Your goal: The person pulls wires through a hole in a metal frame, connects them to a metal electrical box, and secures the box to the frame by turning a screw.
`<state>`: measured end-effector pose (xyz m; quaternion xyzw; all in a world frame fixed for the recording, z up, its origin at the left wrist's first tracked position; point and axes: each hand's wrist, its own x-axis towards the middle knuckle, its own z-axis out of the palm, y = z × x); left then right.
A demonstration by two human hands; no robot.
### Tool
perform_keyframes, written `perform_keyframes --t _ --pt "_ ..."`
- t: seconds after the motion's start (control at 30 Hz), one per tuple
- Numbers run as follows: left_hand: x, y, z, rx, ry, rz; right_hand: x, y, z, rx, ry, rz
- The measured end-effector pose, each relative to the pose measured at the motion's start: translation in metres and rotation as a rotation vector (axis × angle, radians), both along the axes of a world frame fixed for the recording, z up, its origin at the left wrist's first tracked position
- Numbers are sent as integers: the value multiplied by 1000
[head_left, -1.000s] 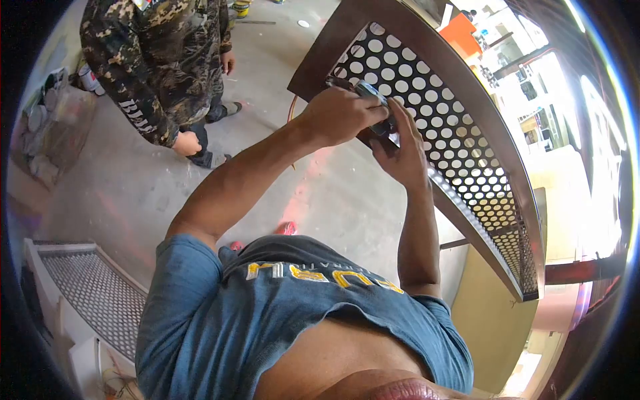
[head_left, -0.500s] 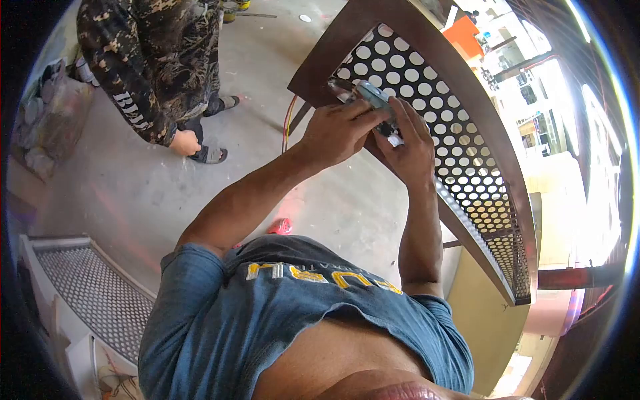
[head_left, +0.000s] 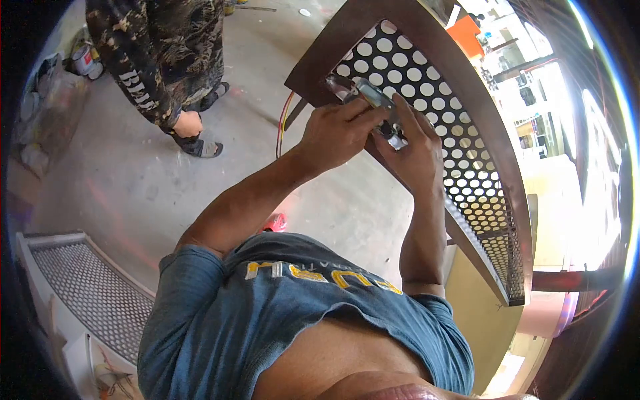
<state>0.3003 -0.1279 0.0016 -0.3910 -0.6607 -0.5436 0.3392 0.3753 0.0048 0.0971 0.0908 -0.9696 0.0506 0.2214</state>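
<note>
A silvery tool (head_left: 373, 94) with a rounded grey-blue part, shaped like a spray gun, is held in front of me. My left hand (head_left: 335, 131) wraps its fingers around its near side. On the other side my right hand (head_left: 415, 148) is closed against it, thumb below and fingers above. Much of the tool is hidden by my fingers. Behind my hands stands a brown frame (head_left: 460, 57) with a black panel (head_left: 450, 120) full of round holes; the tool overlaps the panel's near left corner in this view.
Another person (head_left: 163, 67) in a camouflage-patterned garment stands at the left. A pale frame with perforated mesh (head_left: 93, 290) is at lower left. Red and yellow lines (head_left: 285, 123) hang beside the brown frame. Bagged items (head_left: 57, 120) lie by the left wall. A red item (head_left: 275, 222) shows on the floor.
My right hand has shifted slightly right and down, its fingers still on the tool. My left hand keeps its hold. The other person appears slightly shifted as the view moves.
</note>
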Motion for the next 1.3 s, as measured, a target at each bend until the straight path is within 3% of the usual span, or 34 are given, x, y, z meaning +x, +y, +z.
perform_keyframes --t 0.33,0.43,0.63,0.77,0.97,1.3 --pt "34 -21 -44 -21 11 41 29 -31 -42 115 -14 -77" --pt "-8 17 0 19 20 -5 -13 12 -4 49 -28 -55" --pt "-6 13 3 -61 -2 -3 -25 35 -26 31 212 167" --pt "-9 17 0 -75 27 -3 -24 37 -28 -90 179 140" --pt "-11 18 2 -36 26 -17 -25 34 -15 72 137 126" --pt "-15 8 -6 -95 75 -37 -37 33 -41 -94 126 45"
